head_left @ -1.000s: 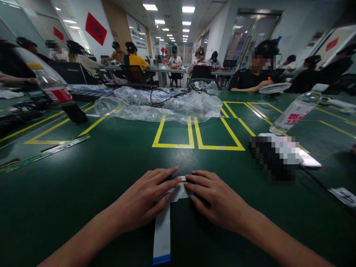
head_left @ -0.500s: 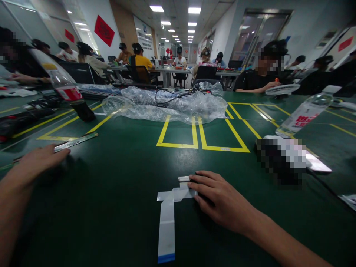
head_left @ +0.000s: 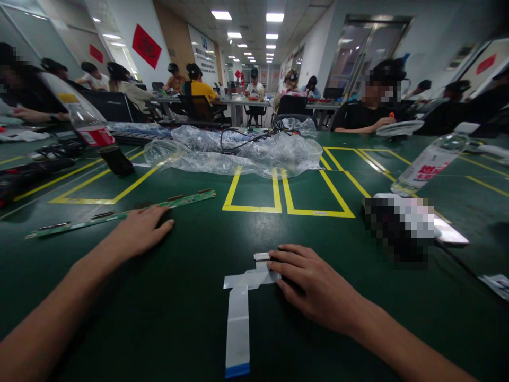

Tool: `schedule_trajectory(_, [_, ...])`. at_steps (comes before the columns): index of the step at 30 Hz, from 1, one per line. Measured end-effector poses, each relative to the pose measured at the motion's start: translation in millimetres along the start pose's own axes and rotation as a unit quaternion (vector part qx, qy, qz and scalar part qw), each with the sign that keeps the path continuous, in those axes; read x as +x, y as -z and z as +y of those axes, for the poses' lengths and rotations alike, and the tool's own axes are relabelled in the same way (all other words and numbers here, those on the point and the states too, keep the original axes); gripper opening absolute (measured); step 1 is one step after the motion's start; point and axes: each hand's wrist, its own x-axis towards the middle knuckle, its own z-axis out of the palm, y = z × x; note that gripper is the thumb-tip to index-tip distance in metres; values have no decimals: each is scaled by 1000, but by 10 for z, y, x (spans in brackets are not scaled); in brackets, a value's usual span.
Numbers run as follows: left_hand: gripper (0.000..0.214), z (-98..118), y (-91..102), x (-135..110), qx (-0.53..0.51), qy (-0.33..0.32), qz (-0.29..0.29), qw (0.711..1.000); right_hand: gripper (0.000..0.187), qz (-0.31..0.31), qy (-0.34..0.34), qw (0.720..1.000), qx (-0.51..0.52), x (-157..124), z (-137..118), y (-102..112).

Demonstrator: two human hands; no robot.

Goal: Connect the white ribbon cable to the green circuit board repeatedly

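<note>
A white flat ribbon cable [head_left: 237,313] with a blue end lies on the green table [head_left: 183,297], taped down by a strip across its top end. My right hand [head_left: 310,284] rests flat beside that end, fingertips on the tape, fingers stretched out. My left hand [head_left: 139,231] lies flat on a long narrow green circuit board [head_left: 119,215] to the left, fingers pressing on its middle. The board runs slanted from far left towards the yellow boxes.
Crumpled clear plastic wrap [head_left: 238,151] with a black cable lies beyond the yellow taped boxes [head_left: 288,196]. A cola bottle [head_left: 95,135] stands at the left, a water bottle [head_left: 431,159] at the right, a blurred dark object [head_left: 400,225] near right. People sit at tables behind.
My left hand left the ribbon cable, reached left to the green board and has slid it rightwards, closer to the middle. My right hand has stayed on the tape.
</note>
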Motion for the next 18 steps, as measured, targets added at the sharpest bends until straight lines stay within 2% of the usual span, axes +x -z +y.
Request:
schedule_trajectory(5, [67,776,8,-63,15,-73,-28,997,44,0,0,1000,-3,1,-17,9])
schedule_trajectory(10, [63,1385,30,-318,-2,-171,-27,985,41,1,0,1000,-19,-4,-15,-2])
schedule_trajectory(14, [60,1708,53,-527,-17,-246,-15,969,39,15,11,999,-39,1,-14,-21])
schedule_trajectory(18, [56,1833,66,-625,-16,-280,-20,960,36,29,19,998,-52,12,-24,-29])
